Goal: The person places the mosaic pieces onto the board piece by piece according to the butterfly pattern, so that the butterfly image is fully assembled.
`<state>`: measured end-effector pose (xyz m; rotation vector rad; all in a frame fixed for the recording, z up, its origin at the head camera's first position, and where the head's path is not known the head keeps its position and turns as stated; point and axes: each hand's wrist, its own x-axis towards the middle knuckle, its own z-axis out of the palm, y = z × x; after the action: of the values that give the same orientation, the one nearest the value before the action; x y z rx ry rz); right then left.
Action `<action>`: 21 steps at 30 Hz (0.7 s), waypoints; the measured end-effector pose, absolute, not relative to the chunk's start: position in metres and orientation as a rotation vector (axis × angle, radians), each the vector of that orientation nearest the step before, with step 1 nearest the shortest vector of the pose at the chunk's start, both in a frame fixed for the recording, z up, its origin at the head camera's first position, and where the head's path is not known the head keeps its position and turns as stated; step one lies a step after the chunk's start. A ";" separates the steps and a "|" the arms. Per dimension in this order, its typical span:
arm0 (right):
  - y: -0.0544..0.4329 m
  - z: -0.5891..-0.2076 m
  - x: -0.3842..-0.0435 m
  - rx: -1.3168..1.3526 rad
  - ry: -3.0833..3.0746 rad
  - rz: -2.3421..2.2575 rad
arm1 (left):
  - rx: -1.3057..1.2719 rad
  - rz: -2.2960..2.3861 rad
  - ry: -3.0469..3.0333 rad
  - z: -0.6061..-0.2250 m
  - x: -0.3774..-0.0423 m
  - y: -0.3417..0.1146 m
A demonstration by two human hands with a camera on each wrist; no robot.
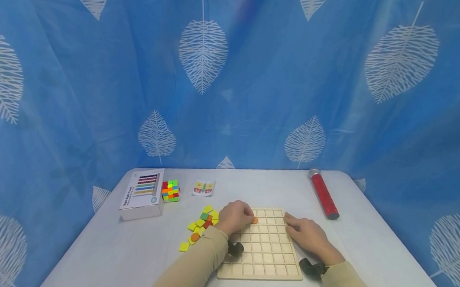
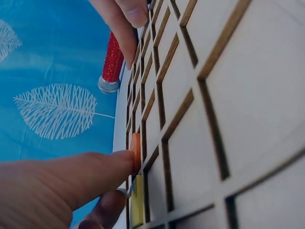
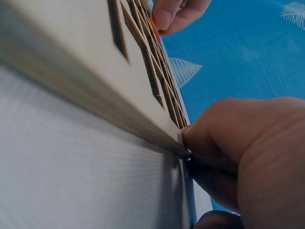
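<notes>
A pale wooden grid board lies on the table. Over its far left part, my left hand pinches an orange round piece against the grid, its thumb on the piece's edge. A yellow tile sits beside that piece, hidden by the hand in the head view. My right hand grips the board's right edge, thumb at the top and the other fingers lower at the side. Yellow tiles, mixed with some green, red and orange pieces, lie loose left of the board.
At the back left are a white box and a colourful puzzle cube. A small patterned card lies behind the loose tiles. The red microphone lies at the right. A blue leaf-print curtain hangs behind the table.
</notes>
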<state>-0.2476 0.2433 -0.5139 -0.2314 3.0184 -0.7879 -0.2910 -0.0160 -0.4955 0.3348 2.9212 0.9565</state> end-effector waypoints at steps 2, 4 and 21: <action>0.244 -0.515 -0.248 -0.237 3.017 -0.787 | 0.326 0.967 2.928 -0.495 -0.290 -0.018; 0.244 -0.515 -0.248 -0.240 3.020 -0.781 | 0.333 0.996 2.946 -0.494 -0.288 -0.024; 0.244 -0.515 -0.249 -0.243 3.017 -0.779 | -0.170 1.179 2.870 -0.501 -0.286 -0.149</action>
<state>-0.2492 0.2439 -0.5155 -0.2425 3.0170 -0.7790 -0.2860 -0.1487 -0.5013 -0.1701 2.8704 1.1793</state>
